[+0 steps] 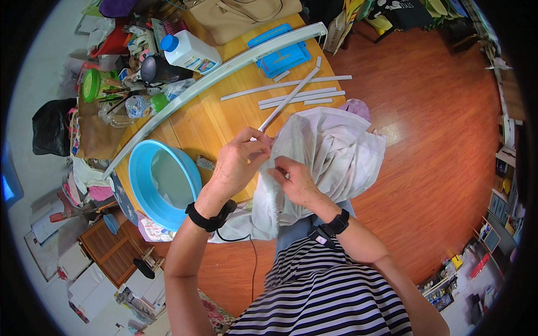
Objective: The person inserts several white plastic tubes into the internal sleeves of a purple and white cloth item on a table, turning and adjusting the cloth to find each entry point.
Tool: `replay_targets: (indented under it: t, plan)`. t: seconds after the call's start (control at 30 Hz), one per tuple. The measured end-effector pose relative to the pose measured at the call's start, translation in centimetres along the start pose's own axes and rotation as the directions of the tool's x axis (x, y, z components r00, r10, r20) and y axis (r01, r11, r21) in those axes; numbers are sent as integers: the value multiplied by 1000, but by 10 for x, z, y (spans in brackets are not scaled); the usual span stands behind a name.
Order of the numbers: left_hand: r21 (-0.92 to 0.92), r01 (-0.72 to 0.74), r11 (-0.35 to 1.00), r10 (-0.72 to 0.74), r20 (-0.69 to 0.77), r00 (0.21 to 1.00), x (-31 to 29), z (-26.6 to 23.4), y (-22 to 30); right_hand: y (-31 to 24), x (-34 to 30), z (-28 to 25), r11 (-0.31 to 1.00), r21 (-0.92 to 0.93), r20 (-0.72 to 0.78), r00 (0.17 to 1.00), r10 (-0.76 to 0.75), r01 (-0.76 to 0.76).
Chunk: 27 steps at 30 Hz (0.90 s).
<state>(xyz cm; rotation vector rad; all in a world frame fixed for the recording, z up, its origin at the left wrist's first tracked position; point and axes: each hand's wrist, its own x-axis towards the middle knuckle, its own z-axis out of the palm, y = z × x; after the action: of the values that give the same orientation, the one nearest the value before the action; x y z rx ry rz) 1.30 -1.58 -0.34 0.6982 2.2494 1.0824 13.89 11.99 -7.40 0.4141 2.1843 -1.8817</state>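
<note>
A large white cloth (342, 148) with folds and faint stains lies over my lap and the table's near edge. My left hand (238, 159) is closed, its thumb and fingers pinched together at the cloth's upper left edge. One slanted white strip (288, 101) runs down to those fingertips; whether they grip it too, I cannot tell. Just right of it, my right hand (297, 182) bends its fingers in a pinch on the same edge, lower down. The fingertips are partly hidden. More white strips (300, 98) lie beyond the hands, with the slanted one crossing over them.
Left on the wooden table (218, 126) stands a blue basin (137, 182) of cloudy water, a small brush-like object (205, 163) beside it. A long white rail (196, 89) crosses behind. Farther back are a white jug (192, 53), a blue plastic case (283, 59) and a beige bag (241, 22).
</note>
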Motion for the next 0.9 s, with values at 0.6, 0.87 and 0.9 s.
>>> replay_targets:
  t: [0.6, 0.87, 0.9]
  plan:
    - [91, 61, 994, -64, 34, 997, 3, -2, -4, -4, 5, -11, 994, -96, 150, 988, -41, 56]
    - [84, 38, 996, -44, 59, 997, 0, -3, -4, -7, 7, -13, 994, -98, 189, 982, -28, 48]
    - [70, 38, 997, -43, 62, 997, -1, -3, -4, -6, 8, -12, 994, -98, 193, 981, -27, 47]
